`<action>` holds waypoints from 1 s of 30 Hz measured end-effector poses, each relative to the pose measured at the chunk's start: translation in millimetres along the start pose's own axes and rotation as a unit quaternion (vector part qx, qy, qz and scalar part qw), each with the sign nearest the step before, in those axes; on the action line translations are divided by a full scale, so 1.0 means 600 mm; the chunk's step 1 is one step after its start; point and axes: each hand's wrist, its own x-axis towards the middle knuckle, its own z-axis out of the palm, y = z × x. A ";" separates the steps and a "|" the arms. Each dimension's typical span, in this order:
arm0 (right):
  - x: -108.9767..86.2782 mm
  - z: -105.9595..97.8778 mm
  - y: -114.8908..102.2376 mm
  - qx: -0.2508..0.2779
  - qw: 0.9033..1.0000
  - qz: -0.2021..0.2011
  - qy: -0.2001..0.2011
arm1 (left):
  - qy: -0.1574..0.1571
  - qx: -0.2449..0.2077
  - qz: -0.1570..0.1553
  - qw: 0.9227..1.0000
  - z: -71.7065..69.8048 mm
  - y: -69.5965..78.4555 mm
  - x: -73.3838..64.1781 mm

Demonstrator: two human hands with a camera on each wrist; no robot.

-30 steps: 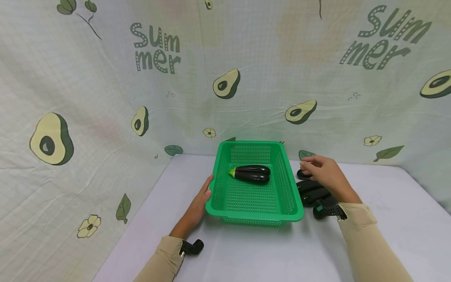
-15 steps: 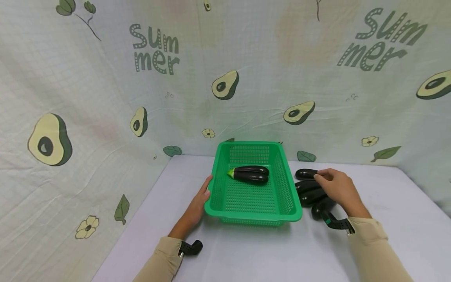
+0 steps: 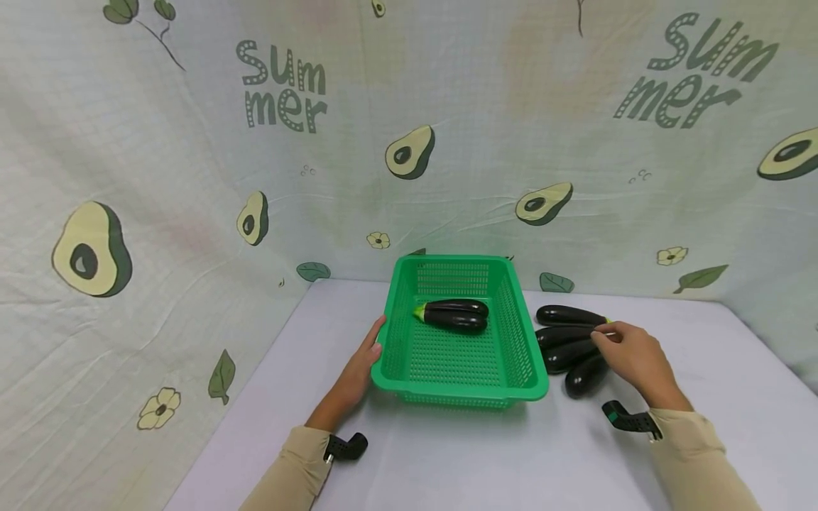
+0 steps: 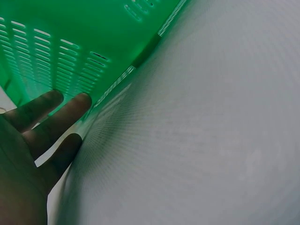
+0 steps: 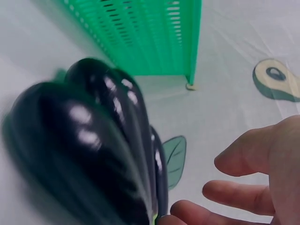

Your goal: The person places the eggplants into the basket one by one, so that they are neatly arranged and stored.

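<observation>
We rest the spread, straight fingers of our left hand [image 3: 353, 374] against the left side of the green basket [image 3: 460, 394], near the far edge of the table [image 3: 447, 465]. Two eggplants [image 3: 456, 322] lie inside it. Our right hand [image 3: 641, 362], thumb and fingers apart, is at four loose eggplants [image 3: 567, 354] between the basket and the table's right edge; we cannot tell if it touches them.

Two eggplants [image 3: 455, 321] in a green basket [image 3: 456, 392]
Left hand [image 3: 356, 372] touches its side at nine o'clock; right hand [image 3: 641, 362] is by four more eggplants [image 3: 571, 353] at three o'clock.
</observation>
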 end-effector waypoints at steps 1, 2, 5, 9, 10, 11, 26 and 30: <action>-0.001 -0.001 0.004 -0.004 1.000 0.004 -0.001 | -0.001 0.002 0.000 1.000 0.000 0.000 0.000; -0.002 -0.001 0.009 -0.007 1.000 0.007 -0.002 | -0.001 0.002 0.000 1.000 0.000 0.000 0.000; -0.006 -0.002 0.020 -0.017 1.000 0.009 0.001 | -0.004 0.001 0.000 1.000 -0.001 -0.001 0.000; -0.009 0.000 0.034 -0.030 1.000 0.008 0.003 | -0.006 -0.003 -0.001 1.000 -0.001 -0.002 0.001; -0.009 0.001 0.037 -0.032 0.999 0.010 0.002 | -0.005 -0.004 -0.002 1.000 -0.001 -0.002 0.001; -0.009 0.002 0.040 -0.033 0.999 0.013 -0.001 | -0.005 -0.003 -0.002 1.000 -0.001 -0.002 0.001; -0.011 0.014 0.052 -0.047 0.997 0.062 -0.029 | 0.005 -0.007 -0.007 1.000 0.002 -0.002 0.000; -0.011 0.014 0.054 -0.050 0.996 0.068 -0.036 | 0.003 -0.002 -0.014 1.000 0.000 -0.002 0.000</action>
